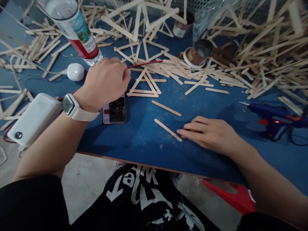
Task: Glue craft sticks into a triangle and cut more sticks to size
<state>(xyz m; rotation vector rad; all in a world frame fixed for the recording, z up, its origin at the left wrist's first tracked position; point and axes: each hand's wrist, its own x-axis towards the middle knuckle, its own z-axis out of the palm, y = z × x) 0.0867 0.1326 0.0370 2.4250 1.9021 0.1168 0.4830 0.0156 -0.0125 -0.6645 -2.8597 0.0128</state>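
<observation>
Left hand (pixel 106 84) was pinched around a thin red stick (pixel 144 64) that jutted out past the fingertips over a stick triangle (pixel 143 86). Right hand (pixel 211 133) lay flat, fingers together, tips touching the near end of a loose wooden stick (pixel 167 129). Blue table (pixel 144 138) beneath.

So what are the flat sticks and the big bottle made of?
The flat sticks look like pale, bare wood: matte and light tan, with rounded ends. The bottle looks like clear, shiny plastic, since you can see through it, with a glossy printed label wrapped around it.
</observation>
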